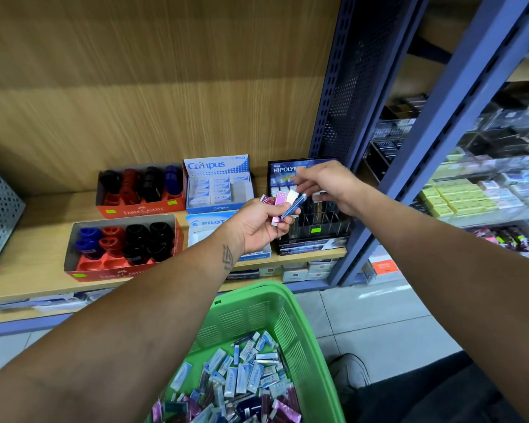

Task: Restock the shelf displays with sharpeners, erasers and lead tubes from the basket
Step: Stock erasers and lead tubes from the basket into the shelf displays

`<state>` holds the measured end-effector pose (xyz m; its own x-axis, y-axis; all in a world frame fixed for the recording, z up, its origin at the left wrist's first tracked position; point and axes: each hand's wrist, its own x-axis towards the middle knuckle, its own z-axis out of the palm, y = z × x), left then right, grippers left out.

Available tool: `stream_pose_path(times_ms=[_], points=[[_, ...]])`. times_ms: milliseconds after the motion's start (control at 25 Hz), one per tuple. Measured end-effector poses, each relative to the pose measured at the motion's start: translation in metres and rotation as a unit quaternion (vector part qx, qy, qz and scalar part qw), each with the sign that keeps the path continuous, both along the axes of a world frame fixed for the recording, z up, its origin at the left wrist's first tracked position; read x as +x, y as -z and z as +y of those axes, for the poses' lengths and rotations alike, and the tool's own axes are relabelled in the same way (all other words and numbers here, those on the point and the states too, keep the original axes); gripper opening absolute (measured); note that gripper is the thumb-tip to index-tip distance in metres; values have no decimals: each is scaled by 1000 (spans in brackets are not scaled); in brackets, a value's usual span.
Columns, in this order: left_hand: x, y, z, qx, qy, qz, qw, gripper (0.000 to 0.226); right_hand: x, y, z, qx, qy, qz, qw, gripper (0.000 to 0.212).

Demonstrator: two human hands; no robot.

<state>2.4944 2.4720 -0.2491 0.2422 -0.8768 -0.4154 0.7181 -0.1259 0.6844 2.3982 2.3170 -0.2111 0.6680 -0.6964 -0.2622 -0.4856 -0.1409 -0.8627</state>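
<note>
Lead tubes (283, 204) gripped in left hand (258, 224), right hand (327, 186) pinching 1, above wooden shelf (43, 239)

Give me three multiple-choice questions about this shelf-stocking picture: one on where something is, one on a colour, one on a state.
1. Where does the Campus box stand?
A. right of the rear Faber-Castell box
B. inside the basket
C. on the floor

2. What colour is the basket?
A. blue
B. green
C. red

3. What is the left hand doing?
A. hanging empty
B. pressing flat on the shelf
C. holding several small tubes

Answers: 1 A, it sits on the shelf beside the orange box. 2 B, its slotted walls are green. 3 C, pink and blue tubes stick out of its grip while the right hand reaches toward them.
</note>
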Motion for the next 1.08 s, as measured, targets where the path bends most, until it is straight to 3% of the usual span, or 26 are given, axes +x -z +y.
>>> stream_pose_path(times_ms=[80, 120, 160, 320, 440, 520, 720, 920, 1080], points=[[-1, -3, 0, 4, -4, -3, 1000, 25, -1, -7, 8, 66, -62, -6, 996, 11], [-2, -4, 0, 6, -5, -4, 1000, 24, -2, -9, 10, 59, -75, -6, 995, 1], [-3, -5, 0, 9, -6, -4, 1000, 24, -1, -10, 10, 41, -76, -2, 996, 7], [-5, -12, -2, 18, -9, 3, 1000, 22, 5, -13, 4, -31, -33, -9, 999, 12], [-6, -15, -4, 40, -2, -12, 999, 21, 3, -11, -10, -82, 58, -27, 995, 16], [-5, -14, -1, 53, -2, -19, 998, 23, 0, -6, -21, -169, 70, 23, 983, 16], [-5, -13, 2, 42, -19, 4, 999, 27, -8, 11, -24, -320, -55, 197, 925, 20], [-6, -10, -2, 34, -29, 30, 999, 25, -9, 16, -25, -393, -71, 243, 884, 24], [-7, -9, -2, 25, -24, 37, 999, 18, -8, 24, -23, -394, -89, 253, 879, 24]])
